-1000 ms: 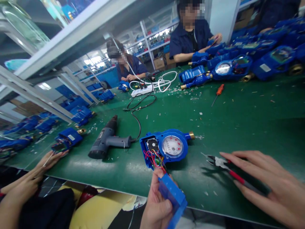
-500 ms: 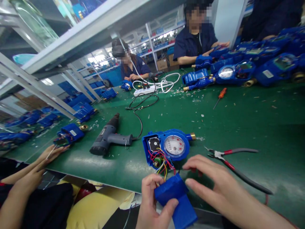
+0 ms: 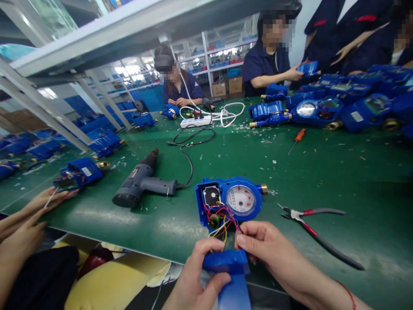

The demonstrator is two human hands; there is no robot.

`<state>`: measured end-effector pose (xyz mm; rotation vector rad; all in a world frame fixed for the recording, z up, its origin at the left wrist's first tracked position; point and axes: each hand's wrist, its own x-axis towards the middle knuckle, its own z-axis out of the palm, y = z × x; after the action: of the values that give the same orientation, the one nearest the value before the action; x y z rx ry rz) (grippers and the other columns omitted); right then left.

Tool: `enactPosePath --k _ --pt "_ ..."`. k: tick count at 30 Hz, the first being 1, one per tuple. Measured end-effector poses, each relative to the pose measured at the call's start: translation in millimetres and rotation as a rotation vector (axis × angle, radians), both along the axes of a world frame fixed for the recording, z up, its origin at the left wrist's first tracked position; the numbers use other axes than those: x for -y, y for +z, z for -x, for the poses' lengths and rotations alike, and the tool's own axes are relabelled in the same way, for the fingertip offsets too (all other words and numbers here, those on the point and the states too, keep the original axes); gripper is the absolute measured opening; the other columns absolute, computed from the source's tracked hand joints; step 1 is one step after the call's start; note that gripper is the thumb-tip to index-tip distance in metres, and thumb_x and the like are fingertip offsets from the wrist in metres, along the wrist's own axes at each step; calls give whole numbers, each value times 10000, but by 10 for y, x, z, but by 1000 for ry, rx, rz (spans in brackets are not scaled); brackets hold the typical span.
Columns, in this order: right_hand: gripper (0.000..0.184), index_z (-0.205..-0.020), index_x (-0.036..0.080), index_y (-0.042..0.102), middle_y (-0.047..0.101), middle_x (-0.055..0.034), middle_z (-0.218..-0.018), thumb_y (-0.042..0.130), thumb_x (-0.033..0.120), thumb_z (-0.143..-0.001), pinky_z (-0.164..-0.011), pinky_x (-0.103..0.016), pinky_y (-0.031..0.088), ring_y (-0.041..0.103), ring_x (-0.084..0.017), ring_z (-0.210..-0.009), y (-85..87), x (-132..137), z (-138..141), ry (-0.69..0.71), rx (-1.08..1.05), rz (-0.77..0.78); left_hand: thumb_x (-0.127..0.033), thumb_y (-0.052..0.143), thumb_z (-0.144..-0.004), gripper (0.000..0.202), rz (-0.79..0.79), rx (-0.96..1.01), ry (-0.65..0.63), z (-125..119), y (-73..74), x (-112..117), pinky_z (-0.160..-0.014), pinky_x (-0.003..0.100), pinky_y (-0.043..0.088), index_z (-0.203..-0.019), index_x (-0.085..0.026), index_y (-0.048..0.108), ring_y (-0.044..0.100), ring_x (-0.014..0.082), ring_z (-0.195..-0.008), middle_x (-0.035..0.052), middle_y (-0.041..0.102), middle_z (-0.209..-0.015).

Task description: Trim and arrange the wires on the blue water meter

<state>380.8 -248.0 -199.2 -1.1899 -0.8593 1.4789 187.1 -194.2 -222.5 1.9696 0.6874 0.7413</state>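
Note:
A blue water meter [image 3: 237, 199] with a round dial lies open on the green table [image 3: 338, 172], and coloured wires [image 3: 222, 219] spill from its left compartment. My left hand [image 3: 196, 275] grips a blue plastic cover [image 3: 230, 275] at the table's near edge, joined to those wires. My right hand [image 3: 267, 249] pinches the cover's top right corner, close to the wires. Red-handled pliers [image 3: 314, 230] lie on the table just right of my right hand.
A grey power drill [image 3: 142, 185] lies left of the meter, its cable running to a white power strip [image 3: 193, 122]. An orange screwdriver [image 3: 297, 140] and many blue meters [image 3: 322, 103] sit at the back right. Another person's hands [image 3: 35, 206] work at the left; other people sit across the table.
My right hand let go of the pliers, which now lie on the table, and moved left onto the blue cover. My left hand turned the cover flatter and lower.

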Motion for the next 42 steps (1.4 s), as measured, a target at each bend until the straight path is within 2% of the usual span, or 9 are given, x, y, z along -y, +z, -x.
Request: enactPosePath --k 4,10,15,18,23,28,32,37,42 --pt "519 -705 147 515 421 33 -625 712 628 -698 -542 -218 268 334 -88 -581 -110 63 95 10 -21 33 -188 617 -866 358 30 9 7 110 23 -116 -966 172 440 -1150 -387 527 566 107 -1076 -40 588 -1089" --pt "454 -799 155 525 485 17 -730 724 561 -757 -626 -205 339 430 -99 -680 -341 83 261 15 -98 -47 -505 657 -804 391 29 -107 39 139 153 -43 -1068 334 401 -1158 -361 575 442 230 -1296 27 454 -1348" --pt "484 -783 135 568 489 10 -688 689 603 -764 -591 -205 334 425 -98 -642 -292 90 289 11 -81 -26 -370 617 -850 98 -22 -135 226 -67 182 168 -1026 377 414 -932 -333 659 507 225 -1225 11 517 -1305" --pt "493 -766 130 592 504 -1 -682 672 616 -755 -597 -212 343 429 -106 -638 -242 105 260 5 -69 -32 -287 564 -872 125 -119 -121 317 -158 158 250 -1035 425 393 -944 -340 651 531 219 -1178 0 565 -1251" --pt "342 -724 137 612 521 -9 -682 615 468 -810 -606 -230 355 437 -126 -655 -228 136 228 -62 159 -117 -214 536 -869 231 -196 -95 380 -252 119 298 -1083 503 332 -1003 -373 638 533 216 -1176 -27 576 -1261" --pt "285 -632 155 579 467 18 -588 561 363 -825 -526 -213 301 379 -107 -578 -160 166 220 -30 302 -209 -235 548 -882 164 -90 -49 430 -316 129 312 -1119 512 288 -908 -326 683 584 213 -1109 -7 627 -1191" --pt "315 -663 153 617 534 -6 -627 535 385 -859 -551 -222 330 438 -120 -603 -113 179 183 -67 383 -216 -275 575 -871 125 -18 -39 435 -338 162 311 -1057 455 370 -848 -268 697 573 235 -1122 43 629 -1173" --pt "441 -661 144 583 482 3 -596 523 531 -863 -511 -224 301 392 -103 -558 -113 118 166 -138 298 -133 -315 558 -883 139 -2 -45 413 -323 172 300 -1056 448 368 -889 -248 680 534 252 -1176 71 589 -1224" --pt "482 -874 128 593 429 54 -569 647 595 -767 -419 -202 215 308 -65 -461 -105 12 204 -158 72 -60 -319 576 -883 131 -42 -120 361 -284 165 257 -1009 405 427 -865 -245 683 539 240 -1165 74 566 -1202"
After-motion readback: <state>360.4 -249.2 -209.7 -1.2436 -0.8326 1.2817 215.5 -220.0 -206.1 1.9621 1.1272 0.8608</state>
